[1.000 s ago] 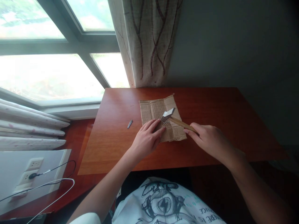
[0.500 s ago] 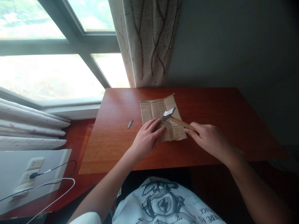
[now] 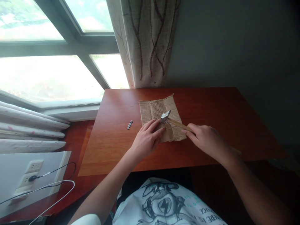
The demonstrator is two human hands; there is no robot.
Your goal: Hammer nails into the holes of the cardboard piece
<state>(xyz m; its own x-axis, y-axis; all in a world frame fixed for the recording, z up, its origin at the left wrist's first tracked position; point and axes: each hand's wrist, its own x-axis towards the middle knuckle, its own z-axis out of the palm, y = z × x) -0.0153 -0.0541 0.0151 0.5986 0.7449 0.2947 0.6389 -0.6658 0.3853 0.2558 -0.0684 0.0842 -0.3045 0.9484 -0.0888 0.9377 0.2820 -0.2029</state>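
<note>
My right hand (image 3: 202, 136) is closed around the wooden handle of a hammer (image 3: 179, 124). The hammer's metal head is low over the cardboard, right by the fingertips of my left hand (image 3: 146, 137). That left hand rests on the near left part of a creased brown cardboard sheet (image 3: 177, 109), thumb and forefinger drawn toward each other. Whatever sits between those fingertips is too small to make out. Rows of small holes mark the middle of the cardboard. To the left, a few thin metal nails (image 3: 129, 125) lie together on the tabletop.
The reddish-brown wooden table (image 3: 211, 106) reaches a dark wall at the back. A window (image 3: 47, 75) and a patterned curtain (image 3: 150, 40) stand behind and left. Cables (image 3: 67, 181) run from a wall socket (image 3: 35, 166) at lower left.
The hammer head has moved slightly left and down, closer to my left fingertips, and my right hand has moved with it. My left hand keeps its place on the cardboard.
</note>
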